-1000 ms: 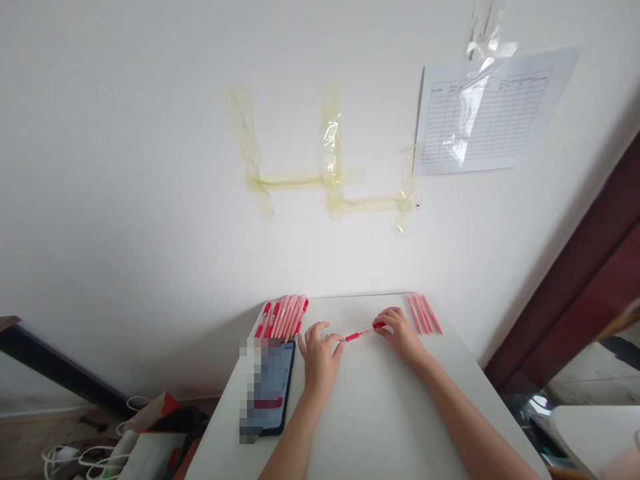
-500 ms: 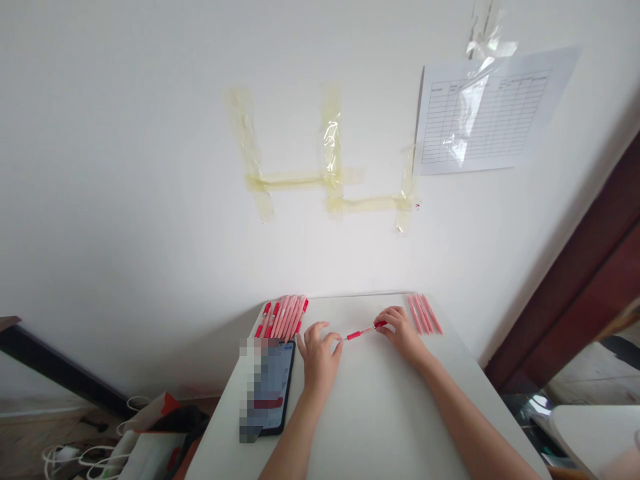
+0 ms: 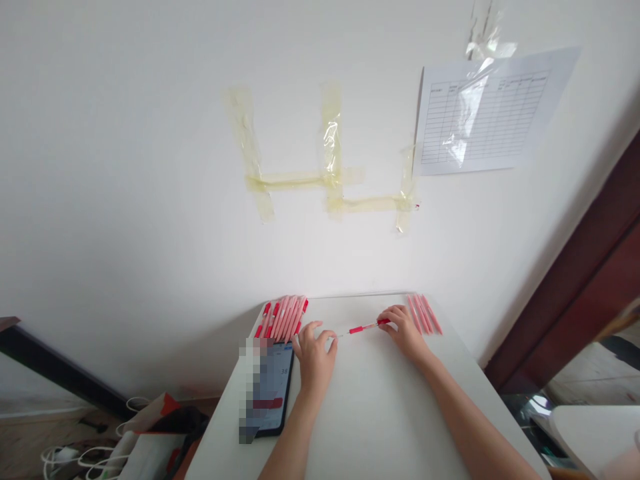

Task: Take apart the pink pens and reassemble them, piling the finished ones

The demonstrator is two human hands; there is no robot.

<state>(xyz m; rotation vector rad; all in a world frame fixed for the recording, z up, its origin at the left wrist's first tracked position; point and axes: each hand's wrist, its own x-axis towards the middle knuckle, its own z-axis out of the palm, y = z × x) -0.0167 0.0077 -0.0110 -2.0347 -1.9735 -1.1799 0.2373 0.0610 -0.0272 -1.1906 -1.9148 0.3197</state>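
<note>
My right hand (image 3: 406, 331) pinches the red rear end of a thin red and pink pen (image 3: 361, 328) that hovers just above the white table (image 3: 380, 413). The pen's fine tip points left toward my left hand (image 3: 314, 359). That hand's fingers are curled in a pinch close to the tip, and what they hold is too small to make out. A bunch of pink pens with red caps (image 3: 284, 317) lies just beyond my left hand. A few bare pink pen barrels (image 3: 425, 313) lie beside my right hand.
A dark phone (image 3: 273, 390) with a lit screen lies on the table's left edge beside my left wrist. The table stands against a white wall with yellowed tape strips (image 3: 330, 187) and a printed sheet (image 3: 487, 113). Cables and bags (image 3: 145, 440) are on the floor at the left.
My left hand has drawn slightly left and away from the pen, and the pen in my right hand has shifted a little up and right.
</note>
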